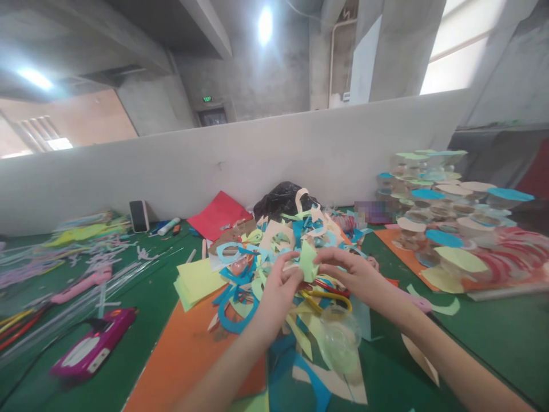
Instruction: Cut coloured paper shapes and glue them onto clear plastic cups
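Between my two hands, above a heap of paper scraps, is a small folded piece of light green paper (pixel 307 262). My left hand (pixel 283 277) pinches its left side between thumb and fingers. On the other side, the fingertips of my right hand (pixel 345 266) are closed on its right edge. Below the hands lie scissors with yellow handles (pixel 338 298), partly covered by scraps. A clear plastic cup (pixel 341 337) rests on its side nearer to me. Blue, green and cream paper offcuts (pixel 240 309) surround the hands.
An orange sheet (pixel 193 355) and yellow paper squares (pixel 201 280) lie left of the heap. Farther left are a magenta device (pixel 96 343), a pink glue gun (pixel 83 284) and an upright phone (pixel 139 216). Paper-topped cups (pixel 454 223) stand stacked at the right. A white partition (pixel 214 166) runs behind.
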The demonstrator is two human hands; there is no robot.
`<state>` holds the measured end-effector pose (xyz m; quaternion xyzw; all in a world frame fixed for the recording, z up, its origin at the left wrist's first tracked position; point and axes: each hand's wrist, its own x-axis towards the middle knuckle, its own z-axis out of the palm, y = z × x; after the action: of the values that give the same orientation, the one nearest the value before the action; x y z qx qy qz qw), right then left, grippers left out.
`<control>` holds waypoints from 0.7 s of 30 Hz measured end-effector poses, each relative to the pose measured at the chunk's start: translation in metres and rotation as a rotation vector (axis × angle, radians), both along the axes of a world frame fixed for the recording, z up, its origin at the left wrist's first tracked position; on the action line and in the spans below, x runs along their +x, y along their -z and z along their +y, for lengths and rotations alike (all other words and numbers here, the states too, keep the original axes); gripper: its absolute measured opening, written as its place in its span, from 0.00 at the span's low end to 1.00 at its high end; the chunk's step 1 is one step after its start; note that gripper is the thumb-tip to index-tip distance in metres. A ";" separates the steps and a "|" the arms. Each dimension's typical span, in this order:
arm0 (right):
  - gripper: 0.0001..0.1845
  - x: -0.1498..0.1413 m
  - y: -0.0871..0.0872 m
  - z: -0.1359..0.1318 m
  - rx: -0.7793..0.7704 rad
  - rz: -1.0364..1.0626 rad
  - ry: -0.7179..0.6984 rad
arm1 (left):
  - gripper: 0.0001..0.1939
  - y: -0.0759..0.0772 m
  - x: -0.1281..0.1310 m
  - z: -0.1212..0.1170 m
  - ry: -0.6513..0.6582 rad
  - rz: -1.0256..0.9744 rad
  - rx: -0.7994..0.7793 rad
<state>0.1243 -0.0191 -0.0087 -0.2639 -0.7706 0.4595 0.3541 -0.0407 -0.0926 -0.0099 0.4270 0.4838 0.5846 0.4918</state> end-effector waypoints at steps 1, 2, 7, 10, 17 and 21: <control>0.13 0.002 0.000 0.001 0.029 -0.017 -0.003 | 0.22 0.000 -0.001 0.001 0.002 -0.028 -0.007; 0.12 0.003 0.000 0.001 0.056 -0.038 -0.006 | 0.22 0.000 -0.002 0.001 0.004 -0.050 -0.013; 0.11 0.003 0.002 0.003 0.137 -0.052 -0.002 | 0.23 0.003 -0.003 0.001 0.020 -0.055 -0.028; 0.16 0.001 0.004 0.004 0.128 -0.012 0.053 | 0.20 0.004 -0.001 0.000 0.014 0.008 -0.003; 0.15 -0.006 0.004 0.000 -0.088 0.097 0.071 | 0.14 0.007 0.002 0.001 -0.007 0.189 0.085; 0.15 -0.009 0.005 -0.001 -0.118 0.084 0.084 | 0.13 0.010 0.001 0.001 0.005 0.206 0.090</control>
<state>0.1153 -0.0203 -0.0139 -0.2968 -0.7150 0.4995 0.3888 -0.0392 -0.0914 -0.0204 0.5077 0.5039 0.5576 0.4211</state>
